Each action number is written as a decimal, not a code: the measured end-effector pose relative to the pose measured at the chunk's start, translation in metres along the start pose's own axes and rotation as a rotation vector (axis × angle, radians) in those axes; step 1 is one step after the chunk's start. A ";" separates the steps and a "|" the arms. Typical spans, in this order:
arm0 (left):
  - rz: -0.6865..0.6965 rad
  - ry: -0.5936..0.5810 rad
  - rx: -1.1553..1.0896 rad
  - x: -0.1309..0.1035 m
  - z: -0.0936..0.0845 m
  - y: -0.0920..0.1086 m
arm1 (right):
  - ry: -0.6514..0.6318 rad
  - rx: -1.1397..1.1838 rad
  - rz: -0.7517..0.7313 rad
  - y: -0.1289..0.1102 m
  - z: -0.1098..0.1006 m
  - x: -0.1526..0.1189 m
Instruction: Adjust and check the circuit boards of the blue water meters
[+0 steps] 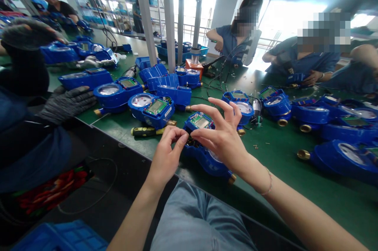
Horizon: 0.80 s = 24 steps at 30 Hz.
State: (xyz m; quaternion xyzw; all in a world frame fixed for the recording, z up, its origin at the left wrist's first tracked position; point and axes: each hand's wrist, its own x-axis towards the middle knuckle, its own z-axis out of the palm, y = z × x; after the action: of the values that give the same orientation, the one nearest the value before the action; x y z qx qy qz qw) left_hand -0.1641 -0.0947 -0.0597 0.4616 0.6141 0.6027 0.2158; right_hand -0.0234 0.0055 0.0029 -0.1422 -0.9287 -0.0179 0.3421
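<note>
A blue water meter [206, 160] lies on the bench in front of me, its small display and circuit board [200, 121] uncovered. My left hand [169, 150] is closed at the meter's near left side, thumb and forefinger pinched together. From the right, my right hand [223, 134] reaches over the meter, with the fingertips at its lower edge pinched beside my left fingertips and the other fingers spread above the display. Whatever lies between the fingertips is too small or hidden to name. Another meter [152, 109] with an exposed board sits just beyond my left hand.
A yellow-and-black screwdriver handle [147, 132] lies left of my hands. More blue meters [348, 156] cover the green bench [265, 180] at right. A co-worker's gloved hand [69, 103] rests by a meter at left. Metal posts [169, 18] rise behind; several people sit around.
</note>
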 end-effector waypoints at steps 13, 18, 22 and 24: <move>-0.029 0.000 -0.002 0.000 -0.001 -0.001 | 0.071 -0.079 -0.094 0.002 0.005 -0.002; -0.035 0.004 0.005 0.001 0.000 -0.001 | 0.067 -0.102 -0.116 0.000 0.005 -0.003; -0.034 0.006 0.011 0.001 -0.001 0.001 | 0.026 -0.141 -0.154 -0.004 0.003 -0.003; -0.036 0.008 0.010 0.000 -0.001 0.001 | 0.015 -0.145 -0.165 -0.004 0.003 -0.003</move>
State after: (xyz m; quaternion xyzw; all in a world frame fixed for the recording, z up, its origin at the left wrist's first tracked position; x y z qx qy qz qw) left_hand -0.1648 -0.0951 -0.0585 0.4493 0.6262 0.5973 0.2219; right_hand -0.0247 0.0010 -0.0008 -0.0893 -0.9309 -0.1142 0.3353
